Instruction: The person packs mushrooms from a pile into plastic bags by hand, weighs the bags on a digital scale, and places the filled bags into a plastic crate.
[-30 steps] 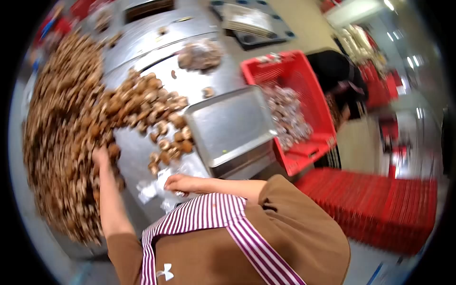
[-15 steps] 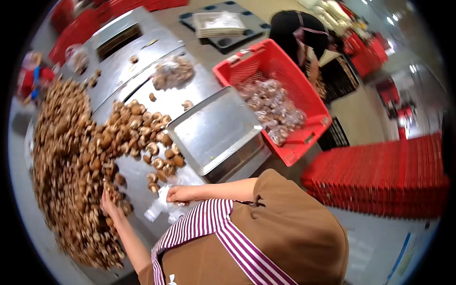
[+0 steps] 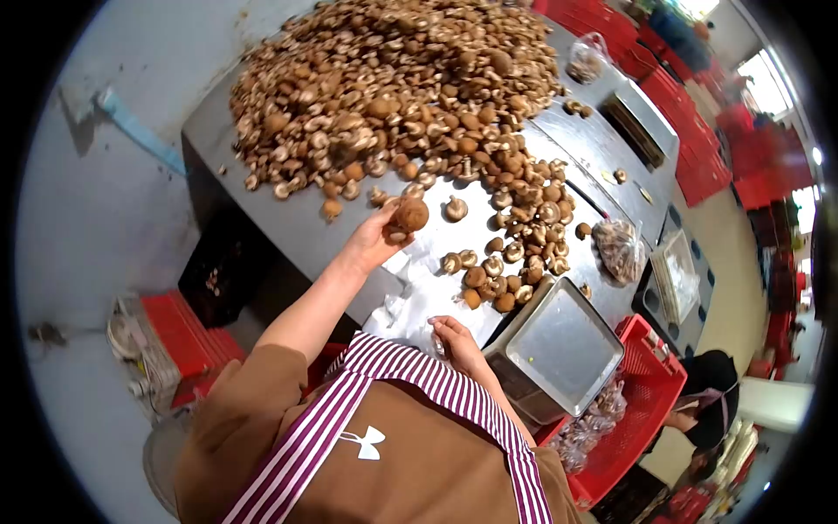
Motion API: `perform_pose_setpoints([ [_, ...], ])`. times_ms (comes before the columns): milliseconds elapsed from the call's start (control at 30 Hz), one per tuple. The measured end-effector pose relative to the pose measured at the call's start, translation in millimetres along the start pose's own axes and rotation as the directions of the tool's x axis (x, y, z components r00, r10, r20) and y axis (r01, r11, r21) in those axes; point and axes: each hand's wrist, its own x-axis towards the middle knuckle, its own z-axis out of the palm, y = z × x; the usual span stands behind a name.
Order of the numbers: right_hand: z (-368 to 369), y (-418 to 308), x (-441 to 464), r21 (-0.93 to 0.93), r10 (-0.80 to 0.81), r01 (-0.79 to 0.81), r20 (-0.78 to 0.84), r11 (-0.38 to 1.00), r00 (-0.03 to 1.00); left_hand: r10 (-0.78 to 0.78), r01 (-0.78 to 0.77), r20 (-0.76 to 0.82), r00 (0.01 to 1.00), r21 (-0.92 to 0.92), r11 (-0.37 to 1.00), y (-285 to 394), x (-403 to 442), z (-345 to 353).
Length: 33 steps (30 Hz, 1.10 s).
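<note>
My left hand is closed around brown-capped mushrooms, held above the metal table near its front edge. Close to my apron, my right hand pinches a clear plastic bag. White, crumpled plastic bags lie on the table between the two hands. A single mushroom rests just right of my left hand. Beyond it spreads a large heap of mushrooms, and a smaller group lies ahead of my right hand.
To the right stands an upturned metal tray, beside a red crate holding bagged mushrooms. A filled bag lies on the metal table. Another person bends beyond the crate. A wall is on the left.
My view has swung left, so the heap now appears ahead. My left hand has come away from the heap with mushrooms in it. My right hand stays by the plastic bags.
</note>
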Motion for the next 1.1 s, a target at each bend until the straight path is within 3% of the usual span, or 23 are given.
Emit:
perform_pose_setpoints([
  [367, 19.0, 10.5, 5.2, -0.016, -0.011, 0.011, 0.008, 1.0, 1.0, 0.106, -0.103, 0.037, 0.994, -0.064, 0.993, 6.9, -46.6, 6.8],
  [433, 19.9, 11.1, 5.4, -0.021, -0.011, 0.011, 0.011, 1.0, 1.0, 0.151, -0.156, 0.121, 0.981, 0.04, 0.987, 6.6, -47.9, -0.8],
  [567, 17.8, 13.4, 8.5, -0.037, -0.015, 0.015, 0.017, 0.999, 1.0, 0.19, -0.203, 0.129, 0.973, 0.092, 0.975, 6.0, -49.8, -9.7],
  [667, 21.6, 10.1, 5.4, -0.026, 0.002, -0.002, 0.018, 1.0, 1.0, 0.179, -0.188, 0.1, 0.979, 0.084, 0.979, 1.6, -43.6, -18.7],
  [733, 30.3, 3.2, 1.7, -0.017, 0.023, -0.023, -0.012, 1.0, 1.0, 0.162, -0.149, -0.076, 0.984, 0.159, 0.976, -9.1, -25.6, -22.7],
  [800, 31.3, 9.4, 9.7, -0.091, -0.024, 0.022, -0.024, 0.996, 0.999, 0.166, -0.128, -0.091, 0.982, 0.322, 0.938, -19.9, -21.0, -2.1],
  [867, 34.7, 7.1, 10.2, -0.107, -0.021, 0.019, -0.014, 0.994, 1.0, 0.153, -0.141, 0.0, 0.988, 0.381, 0.914, -27.0, -16.7, -11.1],
  [900, 35.3, 4.9, 9.5, -0.137, -0.023, 0.02, -0.018, 0.99, 1.0, 0.128, -0.097, -0.05, 0.991, 0.4, 0.911, -28.4, -17.3, -13.6],
  [1033, 26.4, 6.3, 8.5, -0.084, 0.004, -0.006, -0.022, 0.996, 1.0, 0.108, -0.093, -0.167, 0.98, 0.1, 0.991, -18.0, -43.5, -78.6],
  [1100, 13.4, 11.9, 12.5, -0.04, 0.008, -0.009, -0.019, 0.999, 1.0, 0.112, -0.135, -0.417, 0.902, -0.026, 0.99, -1.0, -65.2, -130.1],
])
